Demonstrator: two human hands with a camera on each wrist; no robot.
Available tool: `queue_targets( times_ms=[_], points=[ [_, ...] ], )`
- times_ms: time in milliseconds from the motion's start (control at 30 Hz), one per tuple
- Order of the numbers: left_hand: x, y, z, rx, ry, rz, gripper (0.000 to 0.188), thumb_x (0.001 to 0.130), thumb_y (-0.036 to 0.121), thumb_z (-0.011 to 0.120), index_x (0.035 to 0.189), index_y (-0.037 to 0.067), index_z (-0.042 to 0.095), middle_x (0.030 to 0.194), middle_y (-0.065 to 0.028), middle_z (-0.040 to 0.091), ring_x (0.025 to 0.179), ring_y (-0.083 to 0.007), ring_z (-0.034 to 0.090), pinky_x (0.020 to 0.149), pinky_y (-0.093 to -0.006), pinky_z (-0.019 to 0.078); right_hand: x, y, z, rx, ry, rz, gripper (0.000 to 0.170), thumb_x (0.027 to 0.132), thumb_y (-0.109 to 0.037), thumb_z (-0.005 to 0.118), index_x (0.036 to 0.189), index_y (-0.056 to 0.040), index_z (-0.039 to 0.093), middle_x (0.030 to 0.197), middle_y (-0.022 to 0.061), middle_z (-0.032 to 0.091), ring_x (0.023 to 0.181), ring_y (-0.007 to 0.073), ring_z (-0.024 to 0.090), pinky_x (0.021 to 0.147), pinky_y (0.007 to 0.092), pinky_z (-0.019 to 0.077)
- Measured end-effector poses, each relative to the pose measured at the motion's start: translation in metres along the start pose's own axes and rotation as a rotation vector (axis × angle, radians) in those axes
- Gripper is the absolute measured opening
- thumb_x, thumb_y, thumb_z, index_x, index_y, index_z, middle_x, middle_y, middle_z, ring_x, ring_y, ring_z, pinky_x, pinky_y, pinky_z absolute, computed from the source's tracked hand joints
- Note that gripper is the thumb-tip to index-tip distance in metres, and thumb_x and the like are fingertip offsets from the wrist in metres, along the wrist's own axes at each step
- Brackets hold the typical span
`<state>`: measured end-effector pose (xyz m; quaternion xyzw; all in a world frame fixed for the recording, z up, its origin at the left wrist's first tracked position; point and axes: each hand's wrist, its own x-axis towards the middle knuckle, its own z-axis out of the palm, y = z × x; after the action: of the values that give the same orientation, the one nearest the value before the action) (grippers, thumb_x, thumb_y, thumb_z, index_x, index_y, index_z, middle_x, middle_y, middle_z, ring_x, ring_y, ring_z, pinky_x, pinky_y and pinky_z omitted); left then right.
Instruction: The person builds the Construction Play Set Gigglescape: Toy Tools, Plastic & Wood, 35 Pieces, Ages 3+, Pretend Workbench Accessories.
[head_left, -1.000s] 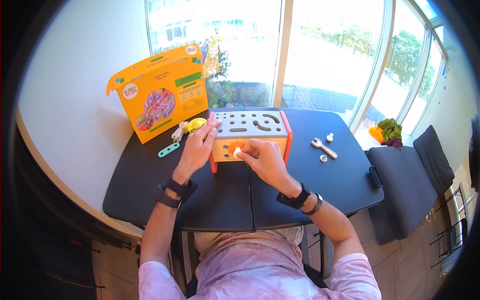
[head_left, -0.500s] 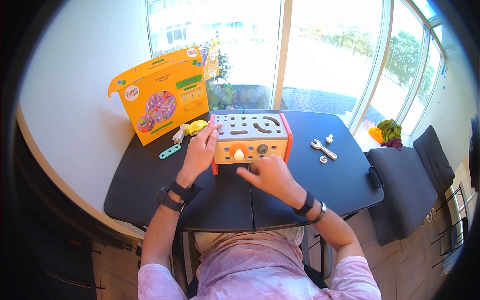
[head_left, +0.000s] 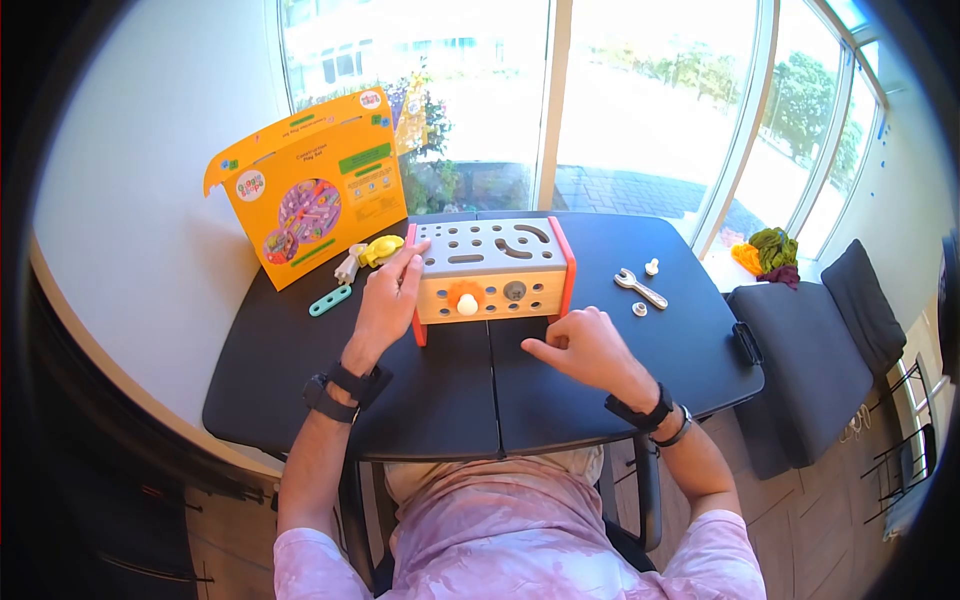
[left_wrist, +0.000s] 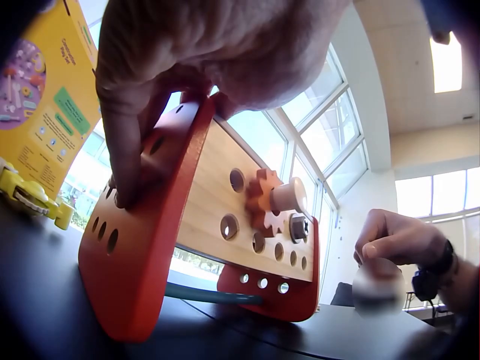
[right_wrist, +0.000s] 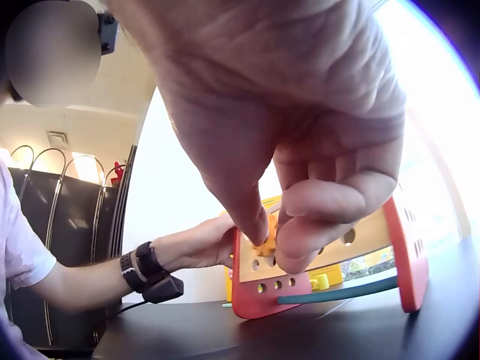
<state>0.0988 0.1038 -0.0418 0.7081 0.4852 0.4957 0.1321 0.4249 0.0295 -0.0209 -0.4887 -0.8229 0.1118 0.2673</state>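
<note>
The wooden toy workbench (head_left: 498,266) has a grey holed top and red end panels. My left hand (head_left: 390,295) grips its left end, with fingers reaching over the outer face of the red panel (left_wrist: 142,277). On the front board sits an orange toy gear (left_wrist: 261,199), a cream-coloured bolt (head_left: 467,304) standing out from its middle. Right of the gear is a dark grey screw head (head_left: 515,290). My right hand (head_left: 590,350) hovers over the table in front of the bench's right end, fingers loosely curled around nothing, thumb pointing left.
On the table's right lie a toy wrench (head_left: 640,288), a pale bolt (head_left: 652,267) and a small nut (head_left: 639,309). Left of the bench are a teal strip (head_left: 330,300) and a yellow toy piece (head_left: 381,250). A yellow box (head_left: 365,205) stands behind them.
My right hand has let go of the cream bolt at the gear and drawn back to the right, towards me. My left hand stays on the bench's left end.
</note>
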Motion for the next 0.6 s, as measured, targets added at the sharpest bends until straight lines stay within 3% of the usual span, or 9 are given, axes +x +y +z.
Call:
queue_targets(
  times_ms=[133,267,300,400,433,533,600],
  points=[
    [-0.001,0.002,-0.001,-0.014,-0.003,0.009,0.042,0.118,0.031,0.048,0.146,0.01,0.071,0.123,-0.0231,0.079,0.113,-0.0371,0.078,0.1,-0.0405,0.0573,-0.002,0.022,-0.018,-0.021,0.018,0.114,0.044,0.095,-0.037,0.084,0.073,0.0005,0.078,0.061,0.0159,0.068,0.055,0.036,0.067,0.057,0.0417,0.053],
    [-0.001,0.004,-0.003,-0.007,-0.013,0.003,0.042,0.118,0.031,0.049,0.146,0.009,0.071,0.123,-0.0231,0.079,0.113,-0.0372,0.078,0.1,-0.0408,0.0573,-0.004,0.056,-0.035,-0.041,0.082,0.126,0.05,0.098,-0.036,0.083,0.068,0.0025,0.07,0.054,0.0071,0.061,0.046,0.0156,0.05,0.051,0.0374,0.0418],
    [-0.001,0.003,-0.002,-0.005,-0.01,0.007,0.042,0.118,0.031,0.049,0.146,0.008,0.071,0.123,-0.023,0.079,0.113,-0.0371,0.078,0.1,-0.0409,0.0573,-0.002,0.067,-0.041,-0.119,0.073,0.15,0.049,0.098,-0.036,0.083,0.07,0.002,0.072,0.056,0.0074,0.064,0.047,0.0153,0.056,0.052,0.0357,0.0446],
    [-0.002,0.004,-0.002,-0.003,-0.008,0.009,0.042,0.118,0.031,0.049,0.146,0.008,0.07,0.123,-0.0229,0.08,0.113,-0.037,0.078,0.1,-0.041,0.0574,0.001,0.103,-0.055,-0.097,0.172,0.212,0.04,0.093,-0.035,0.085,0.077,0.0006,0.079,0.062,0.013,0.067,0.057,0.0291,0.068,0.06,0.0401,0.0527],
    [-0.002,0.004,-0.003,-0.003,-0.009,0.008,0.042,0.118,0.031,0.049,0.146,0.008,0.07,0.122,-0.0229,0.08,0.112,-0.037,0.078,0.099,-0.0411,0.0575,0.003,0.109,-0.063,-0.131,0.137,0.291,0.036,0.093,-0.035,0.085,0.082,-0.0013,0.082,0.068,0.0125,0.072,0.064,0.0293,0.072,0.064,0.0403,0.0554],
    [-0.002,0.002,-0.001,-0.014,0.0,0.021,0.042,0.118,0.032,0.049,0.146,0.008,0.07,0.124,-0.0233,0.079,0.114,-0.0371,0.078,0.1,-0.0408,0.0574,0.006,0.15,-0.072,-0.253,0.288,0.262,0.031,0.094,-0.033,0.084,0.085,-0.0034,0.084,0.079,0.0124,0.077,0.072,0.0292,0.075,0.069,0.0401,0.057],
    [-0.002,0.003,-0.002,-0.022,-0.02,0.006,0.044,0.119,0.032,0.048,0.149,0.006,0.069,0.125,-0.0195,0.079,0.113,-0.0267,0.074,0.102,-0.0352,0.0539,0.008,0.163,-0.082,-0.317,0.259,0.269,0.021,0.095,-0.023,0.08,0.1,-0.004,0.084,0.093,0.0138,0.081,0.084,0.0308,0.077,0.079,0.0425,0.0603]
  ],
)
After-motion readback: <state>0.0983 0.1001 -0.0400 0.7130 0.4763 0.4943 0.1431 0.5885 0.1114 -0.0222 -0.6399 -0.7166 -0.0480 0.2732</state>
